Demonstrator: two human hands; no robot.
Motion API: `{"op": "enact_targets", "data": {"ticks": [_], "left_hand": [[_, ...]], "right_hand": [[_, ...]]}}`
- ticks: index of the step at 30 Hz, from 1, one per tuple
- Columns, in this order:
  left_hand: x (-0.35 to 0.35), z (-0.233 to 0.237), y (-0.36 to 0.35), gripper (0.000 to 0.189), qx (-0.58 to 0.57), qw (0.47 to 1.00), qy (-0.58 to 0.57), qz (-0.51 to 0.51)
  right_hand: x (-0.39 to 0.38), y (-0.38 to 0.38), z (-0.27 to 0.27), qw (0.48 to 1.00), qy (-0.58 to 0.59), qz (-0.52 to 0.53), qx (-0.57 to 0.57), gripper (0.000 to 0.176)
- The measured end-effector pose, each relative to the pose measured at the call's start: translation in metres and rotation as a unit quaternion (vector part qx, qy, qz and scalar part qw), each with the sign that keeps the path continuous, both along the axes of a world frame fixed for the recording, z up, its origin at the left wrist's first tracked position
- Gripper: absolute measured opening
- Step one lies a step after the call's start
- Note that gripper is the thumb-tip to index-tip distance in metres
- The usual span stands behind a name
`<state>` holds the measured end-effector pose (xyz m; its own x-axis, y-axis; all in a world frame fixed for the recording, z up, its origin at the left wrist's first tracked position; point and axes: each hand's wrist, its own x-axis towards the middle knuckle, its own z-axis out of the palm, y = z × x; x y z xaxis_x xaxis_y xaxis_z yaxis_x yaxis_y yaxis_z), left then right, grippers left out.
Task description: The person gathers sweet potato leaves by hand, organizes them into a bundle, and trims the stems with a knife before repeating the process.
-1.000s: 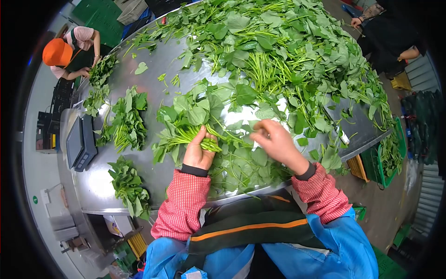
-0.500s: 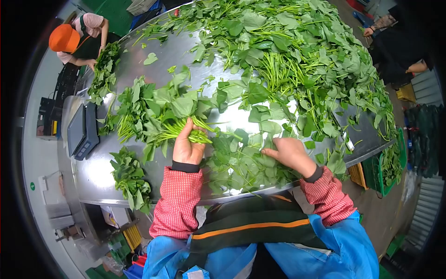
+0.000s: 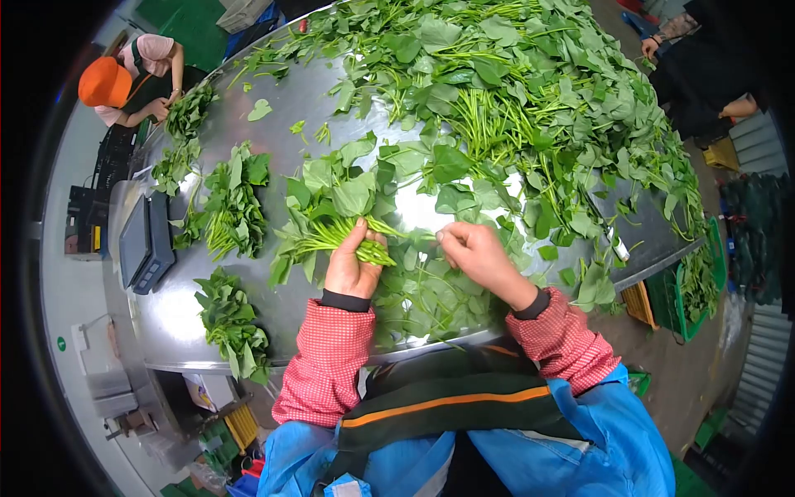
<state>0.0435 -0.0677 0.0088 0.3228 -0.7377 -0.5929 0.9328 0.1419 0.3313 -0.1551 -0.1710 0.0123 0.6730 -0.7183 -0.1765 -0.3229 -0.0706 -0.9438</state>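
My left hand [image 3: 356,263] is closed around the stems of a bunch of leafy greens [image 3: 344,199], its leaves pointing away from me and to the left. My right hand [image 3: 482,258] is pinched at the end of a light green stem [image 3: 421,236] that reaches across from the bunch. Loose leaves [image 3: 439,302] lie on the metal table below and between my hands. Two more bunches rest to the left: one bunch [image 3: 234,203] beside the held greens and another bunch [image 3: 230,319] near the front edge.
A large heap of greens [image 3: 530,99] covers the table's far right. A scale [image 3: 147,240] stands at the left edge of the metal table [image 3: 273,323]. A knife-like tool with a white handle [image 3: 618,245] lies at right. Two other people work at far left and far right.
My right hand has moved left and slightly up to the held bunch's stems. My left hand has shifted a little right with the bunch, away from the bunch lying at left.
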Motion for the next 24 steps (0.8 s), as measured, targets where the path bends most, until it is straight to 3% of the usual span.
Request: {"op": "enact_targets", "data": {"ticks": [5,9,13,16,22,23,24], "left_hand": [[-0.024,0.006,-0.007,0.009,0.023,0.998,-0.051,-0.005],[-0.025,0.015,-0.009,0.008,0.005,0.997,-0.07,0.025],[-0.014,0.01,-0.003,0.007,0.015,0.996,-0.082,0.018],[-0.019,0.011,-0.007,0.006,0.01,0.998,-0.068,0.006],[-0.029,0.012,-0.011,0.005,0.022,0.998,-0.05,-0.012],[-0.028,0.011,-0.011,0.005,0.022,0.999,-0.043,-0.011],[-0.027,0.01,-0.011,0.005,0.021,0.999,-0.036,-0.008]], "right_hand": [[0.01,-0.003,-0.024,0.954,-0.112,-0.212,0.182,0.018],[-0.011,-0.029,-0.04,0.899,-0.128,-0.33,0.256,0.016],[-0.019,-0.015,-0.007,0.969,-0.096,-0.139,0.182,0.032],[-0.003,0.009,0.013,0.983,-0.068,-0.046,-0.164,0.028],[-0.011,-0.001,-0.001,0.994,-0.051,-0.084,-0.048,0.026],[-0.017,-0.001,0.0,0.991,0.012,-0.03,-0.132,0.03],[-0.018,0.001,0.003,0.994,0.029,0.026,-0.098,0.031]]}}
